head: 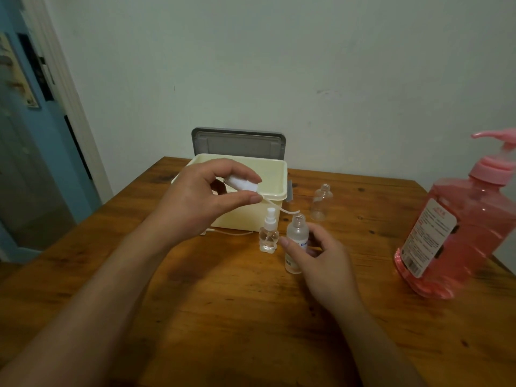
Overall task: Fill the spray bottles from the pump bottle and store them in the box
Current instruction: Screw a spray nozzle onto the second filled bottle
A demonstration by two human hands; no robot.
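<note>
My left hand [203, 196] pinches a white spray cap [242, 184] above the box, its thin dip tube [282, 208] trailing down to the right. My right hand [321, 258] grips a frosted spray bottle [296, 238] with an open neck, upright on the table. Just left of it stands a small bear-shaped spray bottle [269, 233] with its cap on and a little pinkish liquid inside. A clear empty bottle [321, 202] without a cap stands behind. The big pink pump bottle [452, 233] is at the right. The cream box [275, 177] sits at the back, its grey lid [238, 143] raised.
The wooden table [223, 303] stands against a pale wall. A loose white dip tube [231, 233] lies on the table in front of the box. A blue door and white frame are at the far left.
</note>
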